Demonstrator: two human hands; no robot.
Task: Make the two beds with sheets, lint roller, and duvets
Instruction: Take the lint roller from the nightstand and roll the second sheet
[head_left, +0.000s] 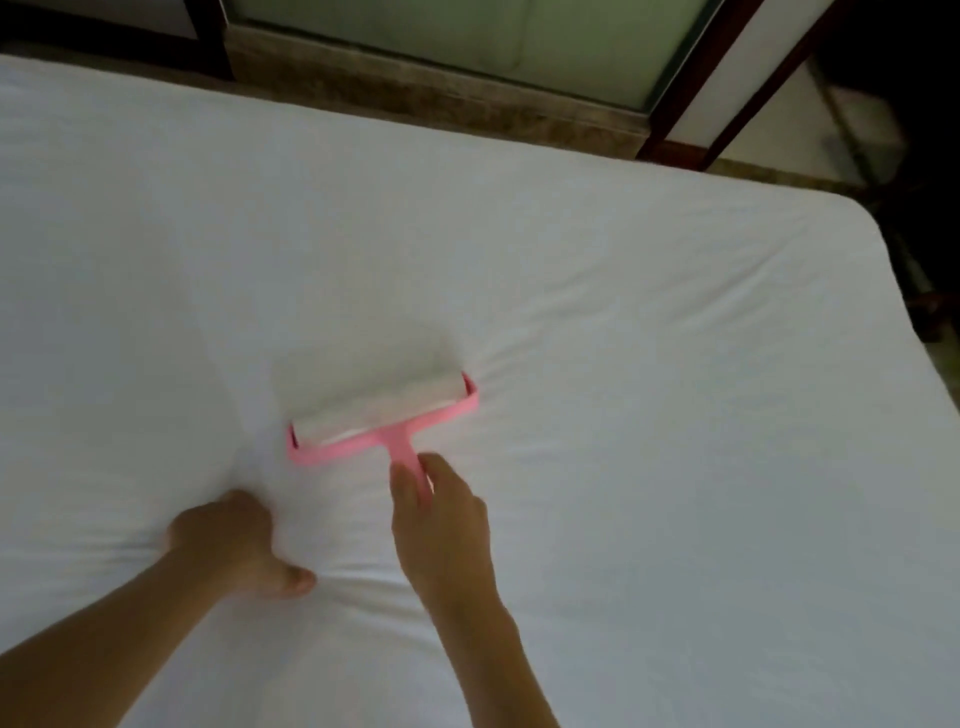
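Two hands are being used on the bed; the right hand (441, 514) is being wrapped round the pink handle (402, 457) of the lint roller (384, 415), thumb on one side and fingers on the other, so the tool is being held, not merely touched; the left hand (228, 535) is being pressed into the sheet (623, 312) just left of the roller, thumb splayed out; whether fabric is being pinched or only pinned flat cannot be told, its fingertips being hidden.

The white drum is being laid flat on the sheet near the middle of the bed, frame slanted, right end farther from the person; it is blurred, so rolling is judged to be under way. Creases are being fanned out from the left hand and from the roller's ends; elsewhere the sheet is being shown smooth out to the rounded corner (852, 218). Beyond it, a brownish floor strip (415, 98) and a frosted glass panel (467, 36) in a dark frame are being shown.

Step judged: lint-rolling the sheet; no duvet is in view, so much of the task is judged as left. To be done well: cloth should be held taut by the left hand; pressure should be spread evenly across the drum; strokes should be run straight, overlapped, and away from the anchoring hand, so fabric is not bunched ahead of the drum.
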